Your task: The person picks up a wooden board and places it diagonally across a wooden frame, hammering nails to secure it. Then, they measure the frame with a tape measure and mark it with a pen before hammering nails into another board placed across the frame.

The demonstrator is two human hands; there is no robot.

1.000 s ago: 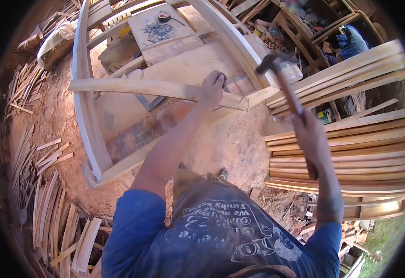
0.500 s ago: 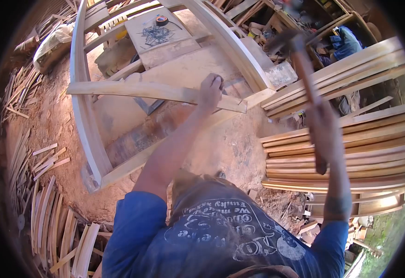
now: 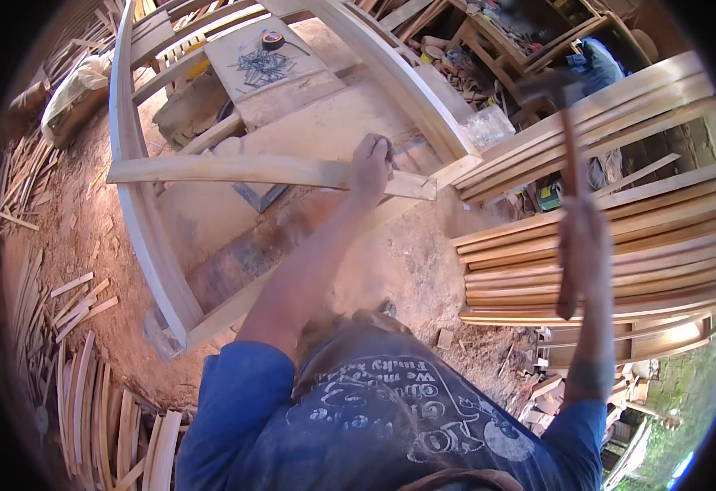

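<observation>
My left hand (image 3: 371, 168) is closed around a pale curved wooden slat (image 3: 243, 170) near its right end. The slat lies across a large wooden frame (image 3: 407, 78), spanning from its left rail to its near right corner. What looks like a thin nail (image 3: 425, 183) stands up from the slat's right end, just beyond my fingers. On the right, my right hand (image 3: 585, 241) grips a hammer (image 3: 571, 155) by its wooden handle. The hammer's head is raised, away from the slat and blurred by motion.
Inside the frame, a board (image 3: 264, 37) carries loose nails (image 3: 266, 67) and a tape measure (image 3: 273, 39). Stacked wooden frames (image 3: 595, 254) stand at the right. Wood strips (image 3: 88, 401) lie on the dusty floor at the left. Cluttered shelves (image 3: 530, 33) are at the back right.
The raised hammer has swung to the right and stands more upright. My left hand keeps its hold on the slat. The whole view has shifted slightly.
</observation>
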